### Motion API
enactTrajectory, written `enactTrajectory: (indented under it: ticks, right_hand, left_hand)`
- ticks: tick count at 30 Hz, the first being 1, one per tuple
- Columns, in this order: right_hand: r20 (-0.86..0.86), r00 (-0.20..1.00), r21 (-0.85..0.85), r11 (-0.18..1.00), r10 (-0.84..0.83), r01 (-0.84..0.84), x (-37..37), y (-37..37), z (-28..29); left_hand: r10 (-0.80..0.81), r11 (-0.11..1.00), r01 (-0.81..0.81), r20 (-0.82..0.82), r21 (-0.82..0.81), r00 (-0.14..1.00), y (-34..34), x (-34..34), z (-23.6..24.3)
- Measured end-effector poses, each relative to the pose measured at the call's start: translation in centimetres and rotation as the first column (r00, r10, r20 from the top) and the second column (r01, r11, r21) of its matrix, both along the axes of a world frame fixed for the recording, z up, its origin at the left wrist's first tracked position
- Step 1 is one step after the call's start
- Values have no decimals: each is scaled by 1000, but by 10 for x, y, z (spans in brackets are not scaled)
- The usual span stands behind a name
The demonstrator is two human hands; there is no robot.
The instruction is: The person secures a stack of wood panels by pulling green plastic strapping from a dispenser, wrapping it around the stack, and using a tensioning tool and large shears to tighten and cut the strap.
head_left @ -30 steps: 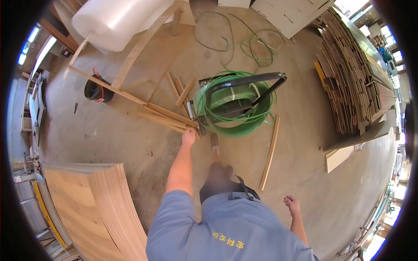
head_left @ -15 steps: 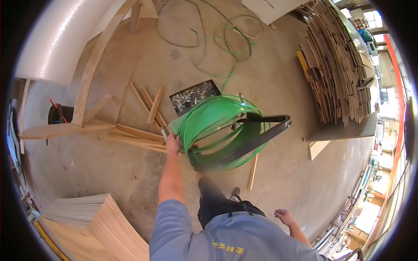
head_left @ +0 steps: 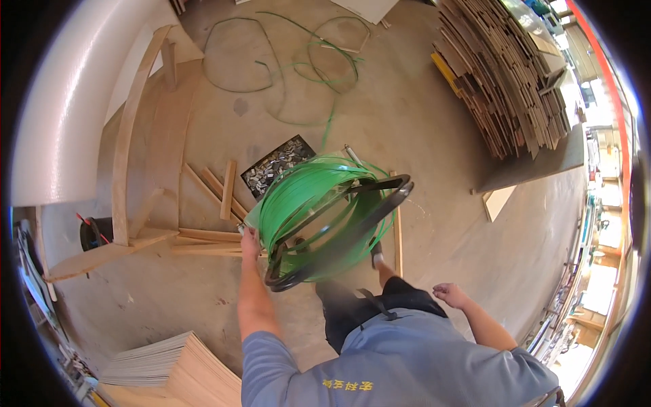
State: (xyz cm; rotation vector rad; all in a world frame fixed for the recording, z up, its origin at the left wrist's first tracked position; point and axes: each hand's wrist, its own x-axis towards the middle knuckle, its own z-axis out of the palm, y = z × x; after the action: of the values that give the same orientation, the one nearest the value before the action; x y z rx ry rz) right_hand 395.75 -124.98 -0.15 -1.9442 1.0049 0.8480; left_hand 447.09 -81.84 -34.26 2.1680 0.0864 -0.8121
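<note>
A big reel of green plastic strapping, with a curved black frame across its near side, stands tilted in front of me. At its left edge, my left hand is closed on the reel, beside a short metal bar end; the exact part gripped is hidden. My right hand hangs at my right side, away from the reel, its fingers curled and nothing seen in them. Just beyond the reel is a black tray holding many small metal pieces.
Loose green strapping trails across the floor ahead. Wooden strips and a wooden frame lie left, beside a large plastic-film roll. Stacked boards stand at the far right; sheets are stacked at near left.
The view has shifted, and the reel with my left hand on it now appears further left. A leg has stepped forward beside the reel. My right hand has risen slightly.
</note>
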Motion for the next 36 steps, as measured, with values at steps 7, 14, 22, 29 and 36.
enactTrajectory:
  ticks: [7,14,22,29,36]
  right_hand:
    - [-80,995,73,996,62,-57,60,-104,-73]
    - [89,990,24,994,106,-108,184,-176,-147]
    - [523,828,-44,977,201,-209,348,-97,-197]
    - [373,926,2,998,59,-64,330,-107,-208]
    - [628,776,-193,956,-53,221,326,-141,-99]
  left_hand:
    - [-120,990,120,4,-68,993,0,28,35]
    - [-2,995,1,-14,-103,1000,10,27,45]
    - [-271,962,271,-7,21,963,17,39,50]
    - [-354,926,295,267,236,896,-34,80,124]
    - [-271,948,305,280,-85,921,-100,83,403]
